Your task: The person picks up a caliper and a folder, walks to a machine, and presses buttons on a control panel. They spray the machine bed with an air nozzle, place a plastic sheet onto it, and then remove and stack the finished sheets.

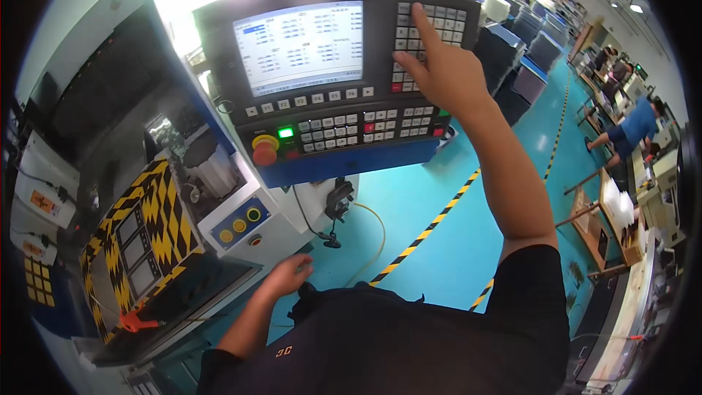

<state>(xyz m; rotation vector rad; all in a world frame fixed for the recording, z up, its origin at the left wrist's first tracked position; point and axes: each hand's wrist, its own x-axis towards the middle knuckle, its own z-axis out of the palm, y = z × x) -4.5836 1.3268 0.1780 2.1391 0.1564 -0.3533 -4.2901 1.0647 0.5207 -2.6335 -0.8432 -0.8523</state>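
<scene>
A dark machine control panel [380, 121] stands in front of me, with a lit screen [300, 44] showing rows of figures. My right hand [455, 77] reaches over its upper right keypad [450, 18]. The index finger is stretched out onto a key in the top row, and the thumb points left over the lower keys; nothing is held. My left hand [289, 276] hangs low by the machine's white housing, fingers loosely bent and apart, empty. Near it dangles a black handheld pendant [338, 201] on a cable. A red emergency stop button [265, 151] sits beside a glowing green button [285, 132].
To the left are the machine's dark enclosure, a yellow-black striped box [164, 212], an orange air gun [139, 321] and a small blue button panel [240, 225]. Stacked dark crates [526, 80] stand beyond the panel. A person in blue [640, 128] is near wooden benches at right.
</scene>
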